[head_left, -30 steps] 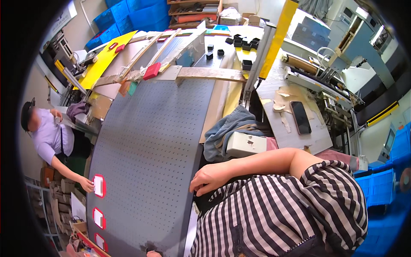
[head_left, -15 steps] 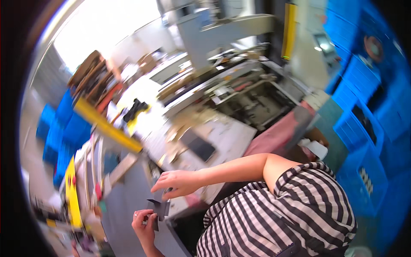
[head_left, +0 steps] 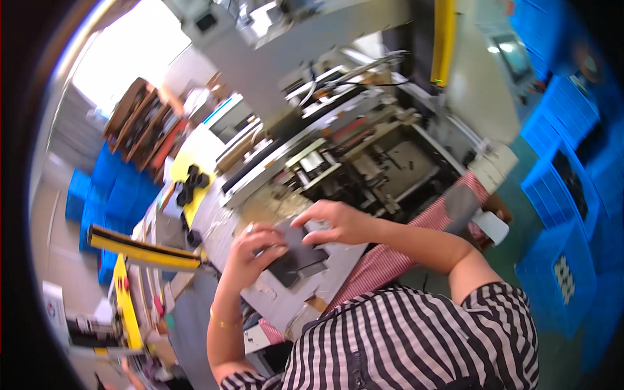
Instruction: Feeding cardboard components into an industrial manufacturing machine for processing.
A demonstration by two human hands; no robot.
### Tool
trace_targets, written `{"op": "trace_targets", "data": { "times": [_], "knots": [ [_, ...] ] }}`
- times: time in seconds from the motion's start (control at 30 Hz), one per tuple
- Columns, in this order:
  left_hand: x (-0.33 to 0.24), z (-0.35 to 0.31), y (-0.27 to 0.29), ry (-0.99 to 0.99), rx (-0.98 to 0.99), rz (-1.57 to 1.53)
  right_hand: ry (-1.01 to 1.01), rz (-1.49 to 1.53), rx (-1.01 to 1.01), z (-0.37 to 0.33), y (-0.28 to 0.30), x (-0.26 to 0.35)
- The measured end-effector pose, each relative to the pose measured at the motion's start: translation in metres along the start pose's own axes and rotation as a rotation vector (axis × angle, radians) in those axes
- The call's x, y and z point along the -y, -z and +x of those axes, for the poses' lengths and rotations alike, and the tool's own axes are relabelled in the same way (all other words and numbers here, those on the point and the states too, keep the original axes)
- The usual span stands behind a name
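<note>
My left hand [head_left: 255, 255], with a ring on one finger, is closed with thumb and fingertips on a thin dark grey piece [head_left: 286, 231]. Its kind does not show, and my fingers cover part of it. Opposite, my right hand [head_left: 339, 224] curves with thumb and forefinger apart, the tips close to the piece's right side; whether they touch it I cannot tell. Below both hands a dark flat stack or block [head_left: 294, 268] lies on the light worktable [head_left: 270, 299].
Just beyond the hands stands a large machine with a metal frame [head_left: 390, 166]. Red checked cloth [head_left: 383, 270] hangs along the table edge. A yellow-and-black bar [head_left: 143, 247] juts in at left. Dark hand-wheel knobs [head_left: 192, 185] lie beyond it. Blue crates [head_left: 552, 266] stack at right.
Both hands have moved from the grey surface at lower left to the light worktable, the left carrying the thin dark piece. The view has turned toward the machine.
</note>
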State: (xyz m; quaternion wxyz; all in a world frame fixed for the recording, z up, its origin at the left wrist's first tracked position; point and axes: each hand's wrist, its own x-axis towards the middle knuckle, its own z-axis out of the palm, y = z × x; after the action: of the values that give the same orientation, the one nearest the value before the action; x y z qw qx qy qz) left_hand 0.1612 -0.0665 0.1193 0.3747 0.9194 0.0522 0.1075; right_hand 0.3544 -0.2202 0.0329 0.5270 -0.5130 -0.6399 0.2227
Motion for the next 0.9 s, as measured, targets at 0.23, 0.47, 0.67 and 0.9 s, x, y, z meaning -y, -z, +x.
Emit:
{"op": "trace_targets", "data": {
  "times": [0.23,0.47,0.67,0.9],
  "knots": [
    [0.062,0.062,-0.004,-0.085,-0.193,0.134,0.170,-0.303,-0.121,0.067,0.051,-0.041],
    [0.139,0.195,0.052,0.082,-0.439,-0.362,-0.105,0.013,0.006,0.203,0.142,-0.121],
    [0.157,0.275,0.108,-0.100,-0.484,0.060,0.030,-0.134,-0.110,0.278,0.185,-0.125],
    [0.139,0.207,0.074,0.043,-0.693,0.257,0.236,0.264,-0.700,0.233,0.108,-0.070]
  ]
}}
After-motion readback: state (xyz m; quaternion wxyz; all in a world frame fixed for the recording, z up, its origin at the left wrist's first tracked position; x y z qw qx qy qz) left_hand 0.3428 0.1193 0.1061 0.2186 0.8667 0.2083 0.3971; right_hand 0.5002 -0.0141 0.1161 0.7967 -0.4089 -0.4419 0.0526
